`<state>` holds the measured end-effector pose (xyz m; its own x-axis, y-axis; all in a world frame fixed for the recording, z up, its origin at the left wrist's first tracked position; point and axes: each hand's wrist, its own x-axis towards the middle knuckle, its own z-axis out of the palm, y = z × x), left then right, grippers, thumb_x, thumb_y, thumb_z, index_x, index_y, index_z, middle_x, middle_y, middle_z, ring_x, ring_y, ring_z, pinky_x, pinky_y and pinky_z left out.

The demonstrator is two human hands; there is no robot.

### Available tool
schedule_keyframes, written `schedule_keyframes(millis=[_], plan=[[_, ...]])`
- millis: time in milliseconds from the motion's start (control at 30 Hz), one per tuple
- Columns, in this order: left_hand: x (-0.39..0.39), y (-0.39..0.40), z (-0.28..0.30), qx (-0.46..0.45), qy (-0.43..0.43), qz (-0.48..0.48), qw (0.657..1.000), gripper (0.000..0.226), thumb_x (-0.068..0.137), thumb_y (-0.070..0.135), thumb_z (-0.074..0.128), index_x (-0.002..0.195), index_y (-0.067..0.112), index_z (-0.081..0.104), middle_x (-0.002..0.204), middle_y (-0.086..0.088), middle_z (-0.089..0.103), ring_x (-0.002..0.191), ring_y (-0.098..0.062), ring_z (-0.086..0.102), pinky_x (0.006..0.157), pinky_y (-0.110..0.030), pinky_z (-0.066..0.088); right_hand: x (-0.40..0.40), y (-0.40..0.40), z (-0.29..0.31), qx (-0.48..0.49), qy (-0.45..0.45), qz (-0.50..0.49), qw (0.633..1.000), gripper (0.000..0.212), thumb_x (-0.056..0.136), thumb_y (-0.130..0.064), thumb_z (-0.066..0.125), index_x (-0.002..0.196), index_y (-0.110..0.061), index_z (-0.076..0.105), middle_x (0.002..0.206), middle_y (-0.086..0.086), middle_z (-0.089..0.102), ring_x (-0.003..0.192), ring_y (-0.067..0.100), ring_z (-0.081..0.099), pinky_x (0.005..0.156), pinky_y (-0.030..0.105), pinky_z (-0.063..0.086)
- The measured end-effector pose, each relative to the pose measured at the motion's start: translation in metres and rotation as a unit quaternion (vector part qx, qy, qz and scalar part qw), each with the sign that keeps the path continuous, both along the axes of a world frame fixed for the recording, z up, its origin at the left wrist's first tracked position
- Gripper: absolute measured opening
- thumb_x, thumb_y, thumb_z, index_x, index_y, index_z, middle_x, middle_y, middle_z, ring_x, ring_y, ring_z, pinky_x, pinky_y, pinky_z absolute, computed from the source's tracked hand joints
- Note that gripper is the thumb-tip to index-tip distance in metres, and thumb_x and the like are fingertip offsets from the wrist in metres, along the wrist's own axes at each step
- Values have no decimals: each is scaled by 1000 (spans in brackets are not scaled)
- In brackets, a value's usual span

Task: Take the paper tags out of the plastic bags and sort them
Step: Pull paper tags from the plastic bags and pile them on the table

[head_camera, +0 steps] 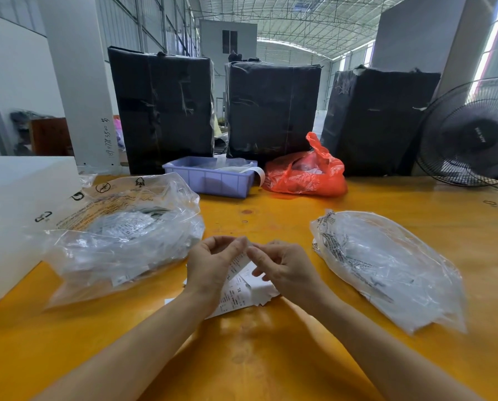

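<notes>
Both hands meet over the middle of the yellow table (271, 357). The left hand (213, 264) and right hand (282, 266) have curled fingers, and their fingertips pinch the top edge of a thin, clear small bag (249, 256) between them; its outline is blurred. Directly under the hands lies a loose heap of white paper tags (239, 293), flat rectangular slips printed in black, 1 of them reading "7X".

To the left sits a large crinkled transparent plastic bag (120, 238) holding more small packets with tags, its film printed with black warning text, a tree symbol and a circular mark. To the right lies a flatter pile of clear empty bags (386, 264), glossy and wrinkled, with black print along one edge.

Beyond are a lilac plastic bin (213, 180), a crumpled red plastic bag (305, 172), 3 black-wrapped bales (271, 108), a black fan (473, 134) and a white foam box (16, 204).
</notes>
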<state>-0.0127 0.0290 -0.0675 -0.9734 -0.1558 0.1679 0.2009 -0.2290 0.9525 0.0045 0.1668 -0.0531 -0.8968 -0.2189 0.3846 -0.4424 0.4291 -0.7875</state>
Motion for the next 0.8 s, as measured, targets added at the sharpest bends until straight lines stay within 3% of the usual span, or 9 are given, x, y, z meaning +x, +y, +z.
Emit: schedule_keyframes(millis=[100, 200, 367, 500, 700, 800], plan=[[2, 1, 4, 30, -5, -36, 999, 26, 65, 24, 74, 81, 8, 61, 73, -5, 65, 69, -22, 63, 63, -33, 53, -1, -1, 1, -80, -27, -2, 996, 10, 88, -21, 65, 85, -26, 73, 68, -6, 69, 60, 7, 65, 57, 28, 50], [1, 2, 7, 34, -12, -77, 996, 32, 69, 30, 68, 89, 6, 62, 77, -7, 66, 72, -20, 64, 66, -30, 53, -6, 5, 2, -174, -65, -27, 982, 9, 86, -7, 65, 83, -11, 73, 61, -3, 67, 52, 4, 60, 50, 17, 47], [-2, -5, 8, -41, -35, -91, 994, 22, 90, 21, 58, 80, 5, 68, 64, -1, 71, 60, -11, 66, 56, -19, 54, -12, 19, 6, -260, -126, -58, 956, 5, 85, -4, 66, 85, -8, 69, 72, 10, 70, 55, 12, 61, 54, 21, 49], [-2, -10, 8, -120, -15, -119, 985, 14, 88, 14, 62, 81, 6, 72, 69, -5, 73, 58, -10, 65, 54, -17, 52, -17, 25, 6, -281, -137, -80, 947, 1, 81, -5, 69, 81, -5, 69, 66, 7, 70, 52, 10, 62, 53, 19, 53], [-2, -10, 9, -146, -43, -153, 976, 6, 81, 6, 70, 84, 1, 72, 69, -9, 72, 52, -9, 63, 50, -16, 49, -18, 27, 9, -342, -157, -85, 923, 2, 82, -2, 67, 80, -2, 67, 58, 5, 68, 50, 10, 63, 52, 18, 54], [-3, -12, 17, -153, -38, -144, 977, 5, 80, 5, 70, 83, 2, 71, 66, -6, 72, 52, -9, 62, 51, -16, 50, -16, 28, 15, -335, -136, -81, 929, 3, 82, 2, 65, 82, 0, 67, 60, 6, 68, 50, 10, 64, 52, 18, 54]])
